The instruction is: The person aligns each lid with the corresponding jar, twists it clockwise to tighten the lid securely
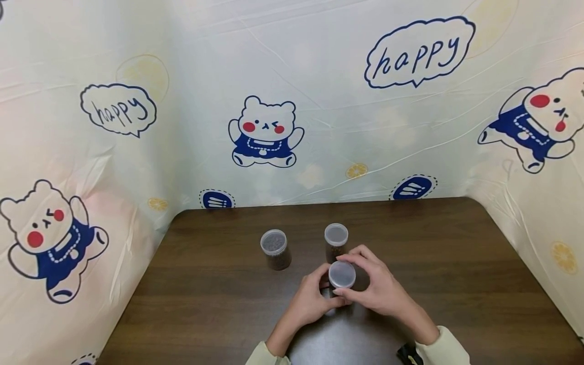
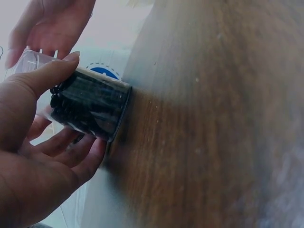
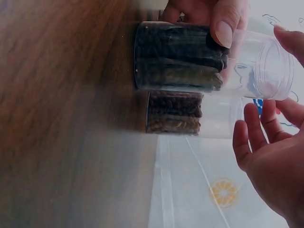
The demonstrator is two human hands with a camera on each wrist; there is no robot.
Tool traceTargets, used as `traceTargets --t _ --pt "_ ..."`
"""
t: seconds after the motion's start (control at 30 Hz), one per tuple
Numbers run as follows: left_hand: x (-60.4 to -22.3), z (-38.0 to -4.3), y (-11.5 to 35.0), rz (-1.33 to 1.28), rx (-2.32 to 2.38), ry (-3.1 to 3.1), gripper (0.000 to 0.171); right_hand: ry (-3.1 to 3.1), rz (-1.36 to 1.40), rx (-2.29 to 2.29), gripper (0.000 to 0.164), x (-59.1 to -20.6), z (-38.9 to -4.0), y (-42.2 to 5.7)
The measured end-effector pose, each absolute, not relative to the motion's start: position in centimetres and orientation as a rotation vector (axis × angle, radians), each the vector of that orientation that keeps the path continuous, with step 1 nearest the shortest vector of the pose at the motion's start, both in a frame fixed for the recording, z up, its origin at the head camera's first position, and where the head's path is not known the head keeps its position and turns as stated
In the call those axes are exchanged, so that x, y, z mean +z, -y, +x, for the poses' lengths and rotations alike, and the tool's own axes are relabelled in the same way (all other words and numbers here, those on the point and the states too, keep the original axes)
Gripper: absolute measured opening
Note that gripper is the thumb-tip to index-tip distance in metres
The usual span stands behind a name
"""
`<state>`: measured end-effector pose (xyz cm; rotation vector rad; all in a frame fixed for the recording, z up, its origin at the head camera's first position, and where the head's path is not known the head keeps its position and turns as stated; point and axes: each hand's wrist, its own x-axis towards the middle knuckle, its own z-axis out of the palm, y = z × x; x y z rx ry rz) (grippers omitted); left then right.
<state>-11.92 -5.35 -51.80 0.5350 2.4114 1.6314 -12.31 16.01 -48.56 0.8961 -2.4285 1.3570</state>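
Note:
A clear plastic jar (image 3: 178, 57) about half full of dark beans stands on the table in front of me. My left hand (image 1: 312, 299) holds its body, thumb on one side and fingers on the other. Around the rim of its translucent screw lid (image 1: 342, 274), my right hand (image 1: 385, 289) curls thumb and forefinger. The right hand's other fingers stay off the jar in the right wrist view. The left wrist view shows the dark contents (image 2: 88, 102) through the wall, and the lid appears to be on.
Right behind the held jar is a second lidded jar (image 1: 336, 236) with brown beans. A third lidded jar (image 1: 276, 251) with dark contents stands to the left on the brown wooden table (image 1: 205, 304). Printed cloth (image 1: 328, 137) surrounds the table's back and sides.

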Motion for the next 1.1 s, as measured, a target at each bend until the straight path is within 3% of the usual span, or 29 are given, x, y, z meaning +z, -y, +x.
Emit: traceTargets --t 0.1,0.33,0.6,1.1 --pt "-51.8 -11.9 5.3 0.526 1.631 -2.406 0.054 2.452 0.856 1.316 0.061 -48.4 -12.2 -15.9" --pt "-51.8 -12.0 5.3 0.52 1.611 -2.436 0.055 2.49 0.904 1.349 0.077 -48.0 -12.2 -16.7" --pt "-51.9 -12.0 5.3 0.543 1.656 -2.39 0.058 2.473 0.998 1.467 0.062 -47.6 -12.3 -17.5" --pt "-51.6 -11.7 5.3 0.515 1.634 -2.4 0.058 2.419 0.826 1.432 0.06 -48.8 -12.2 -15.7"
